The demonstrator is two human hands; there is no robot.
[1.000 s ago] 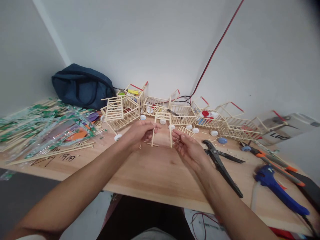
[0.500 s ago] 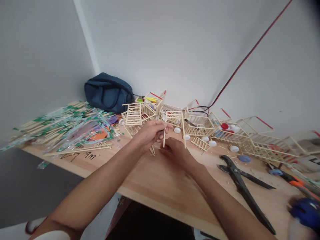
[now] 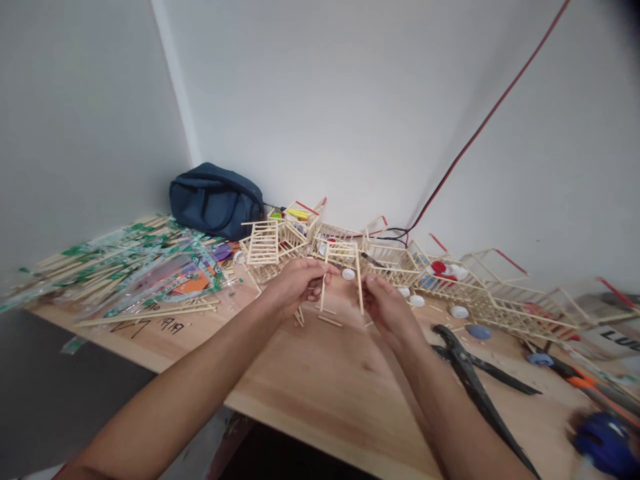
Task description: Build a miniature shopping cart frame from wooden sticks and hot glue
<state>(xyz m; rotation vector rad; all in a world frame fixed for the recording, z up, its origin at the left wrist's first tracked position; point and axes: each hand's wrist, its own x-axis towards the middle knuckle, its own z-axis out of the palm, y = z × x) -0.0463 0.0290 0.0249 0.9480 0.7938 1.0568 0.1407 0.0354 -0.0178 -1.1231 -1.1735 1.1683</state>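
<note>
Up above the table is a small ladder-like frame of thin wooden sticks (image 3: pixel 359 275), with two long rails and several crossbars at its far end. My left hand (image 3: pixel 299 283) pinches the left rail between thumb and fingers. At the right rail, the fingertips of my right hand (image 3: pixel 389 305) are closed against the stick. Below the frame, a couple of short cut sticks (image 3: pixel 330 321) lie on the tabletop. Just behind it stand little carts (image 3: pixel 393 260) built of similar sticks, and a white bottle cap (image 3: pixel 348 274).
Stick bundles in green-printed plastic (image 3: pixel 115 260) cover the left side, by a dark blue bag (image 3: pixel 216 200). Black pliers (image 3: pixel 473 373) lie to the right, near a blue cap (image 3: pixel 479 332) and a blue object (image 3: pixel 606 441). A red-black cable (image 3: pixel 480 130) runs along the wall.
My right hand has moved from beneath the frame's left rail over to its right rail. Short sticks on the table that it covered now show. My left hand keeps its hold.
</note>
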